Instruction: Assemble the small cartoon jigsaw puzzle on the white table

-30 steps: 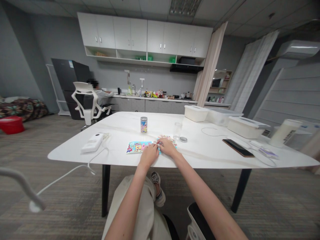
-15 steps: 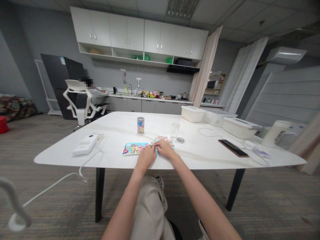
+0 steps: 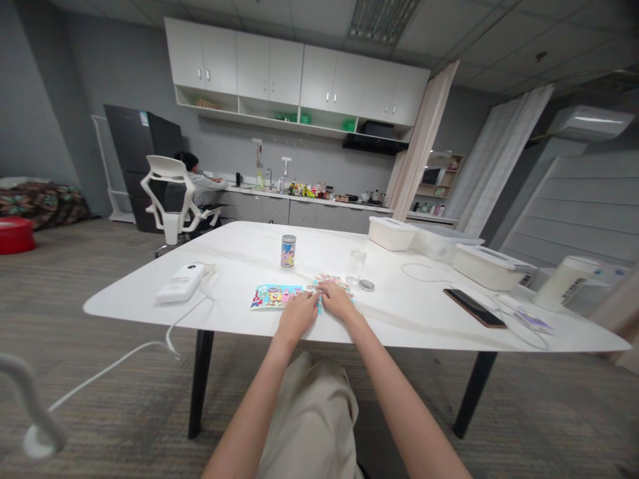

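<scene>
On the white table, my left hand and my right hand come together at the fingertips. Their fingers are curled and bent down over small colourful jigsaw pieces, heaped mostly beyond my right hand. What the fingertips pinch is too small and hidden to make out. A printed cartoon picture sheet lies flat on the left, its right end beside my left hand. Behind it stands a closed cartoon-printed can with a silver lid. To the right are a clear jar and a loose silver lid.
A white device with a cable lies at the left. On the right are a phone, white boxes, a cable and a tilted pale cup. A person sits in a white chair near the kitchen counter.
The camera view has shifted slightly, so the scene sits a little further right. Both hands stay at the jigsaw pieces, with only small finger movement.
</scene>
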### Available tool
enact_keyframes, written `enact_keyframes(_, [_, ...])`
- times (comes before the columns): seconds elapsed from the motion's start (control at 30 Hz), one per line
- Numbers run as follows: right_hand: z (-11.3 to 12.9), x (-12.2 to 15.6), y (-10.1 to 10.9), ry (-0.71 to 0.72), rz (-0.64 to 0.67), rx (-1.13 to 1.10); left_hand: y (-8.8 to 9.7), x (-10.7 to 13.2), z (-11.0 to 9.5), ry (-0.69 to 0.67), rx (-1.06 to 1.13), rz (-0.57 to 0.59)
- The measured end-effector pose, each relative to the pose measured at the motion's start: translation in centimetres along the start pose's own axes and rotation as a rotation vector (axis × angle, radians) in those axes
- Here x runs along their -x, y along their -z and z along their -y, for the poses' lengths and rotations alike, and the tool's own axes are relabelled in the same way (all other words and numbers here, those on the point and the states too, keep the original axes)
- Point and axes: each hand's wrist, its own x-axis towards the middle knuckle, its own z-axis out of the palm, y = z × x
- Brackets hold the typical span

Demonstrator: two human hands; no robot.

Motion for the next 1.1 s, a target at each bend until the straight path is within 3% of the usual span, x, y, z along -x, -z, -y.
enact_keyframes(0.13, [-0.04,0.02,0.11,-0.039,-0.030,0.022,0.02,0.02,-0.02,0.006,0.003,0.011])
enact_keyframes(0.33, [0.35,0.12,-0.12,0.066,0.001,0.061,0.11,-0.06,-0.03,0.005,-0.006,0.036])
enact_keyframes(0.53, [0.60,0.14,0.10,0.081,0.018,0.096,0.09,-0.06,-0.17,0.005,-0.020,0.024])
enact_keyframes(1.1, [0.38,0.04,-0.11,0.041,0.029,0.116,0.04,-0.08,-0.15,0.024,-0.003,0.037])
